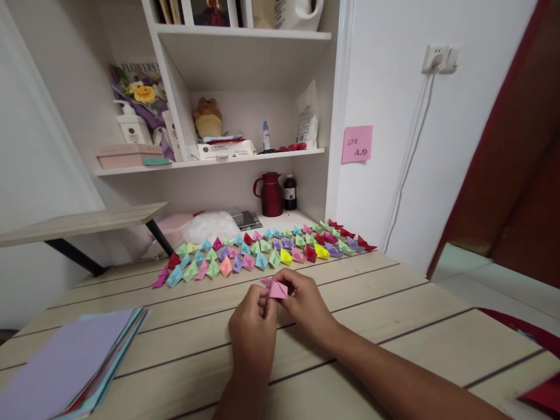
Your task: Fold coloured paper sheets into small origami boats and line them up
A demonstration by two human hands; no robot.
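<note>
A small piece of folded pink paper (279, 290) is held up between my two hands, over the middle of the table. My left hand (254, 318) pinches its left side between thumb and fingers. On its right side, my right hand (306, 300) grips the edge with thumb and forefinger. Parts of the paper are hidden behind my fingers. Just beyond my hands stand several rows of folded paper boats (261, 261) in many colours, among them a yellow paper boat (321, 251).
A stack of coloured paper sheets (70, 361) lies on the slatted table (192, 344) at the left. A small raised shelf (83, 221) stands behind it. At the back, a shelf unit (245, 35) holds a red jug (271, 195) and a dark bottle (290, 192).
</note>
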